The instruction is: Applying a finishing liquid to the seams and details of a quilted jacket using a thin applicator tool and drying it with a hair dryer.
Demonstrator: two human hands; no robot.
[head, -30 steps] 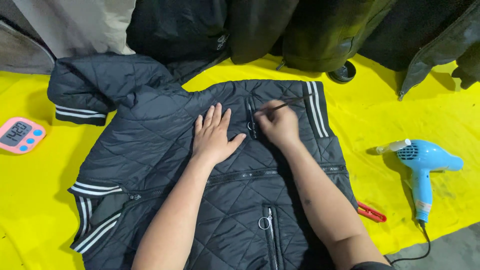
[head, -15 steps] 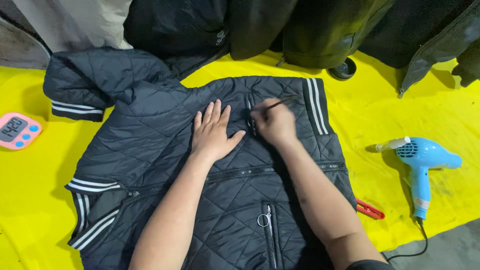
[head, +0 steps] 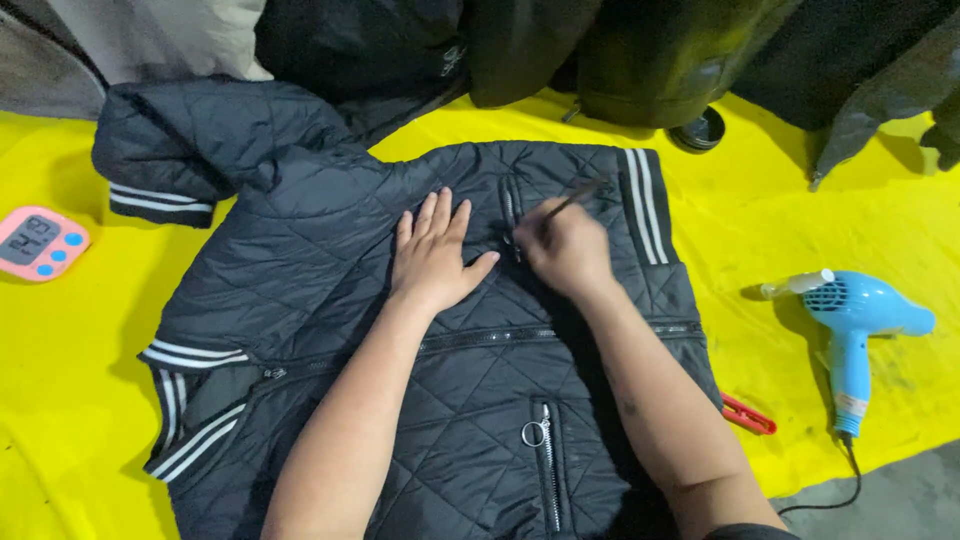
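A dark navy quilted jacket (head: 330, 270) with white-striped cuffs and hem lies spread flat on a yellow cloth (head: 60, 400). My left hand (head: 432, 255) presses flat on the jacket, fingers apart, just left of a short pocket zipper (head: 510, 215). My right hand (head: 565, 250) is closed around a thin dark stick-like tool (head: 575, 197), its lower end at the zipper. A second pocket zipper with a ring pull (head: 536, 434) sits lower on the jacket between my forearms.
A blue hair dryer (head: 855, 320) with its cord lies at the right. A red tool (head: 748, 414) pokes out beside the jacket's right edge. A pink digital timer (head: 38, 243) sits at the far left. Dark garments (head: 640, 50) pile along the back.
The view has shifted slightly. My right hand has edged a little at the zipper with the tool; my left hand stays pressed flat on the jacket.
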